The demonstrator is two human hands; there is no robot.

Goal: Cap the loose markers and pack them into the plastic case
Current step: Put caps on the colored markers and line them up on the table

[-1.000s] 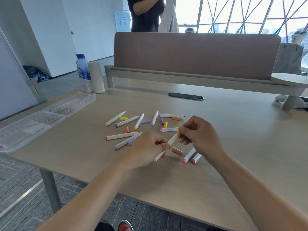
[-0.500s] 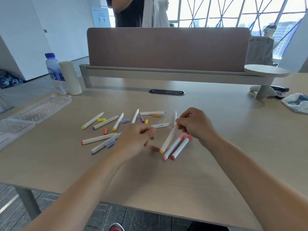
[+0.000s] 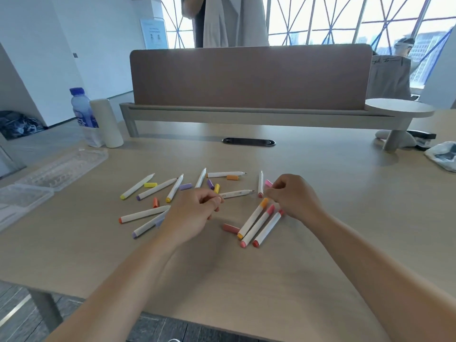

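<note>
Both hands are low over the table, right in the scatter of markers. The left hand has its fingers curled in tight, and I cannot tell whether anything is inside that fist. The right hand is curled too, fingertips just beside a pink cap at its eleven o'clock; touching or pinching, I cannot say. At that hand's seven o'clock three capped markers lie side by side, orange, pink, red, with a loose salmon cap just at their nine o'clock. Between the hands lies an uncapped marker, nib pointing to three o'clock. More white markers and loose caps fan out towards ten o'clock. The plastic case lies open out at nine o'clock, well apart from the hands, with a water bottle beyond it.
</note>
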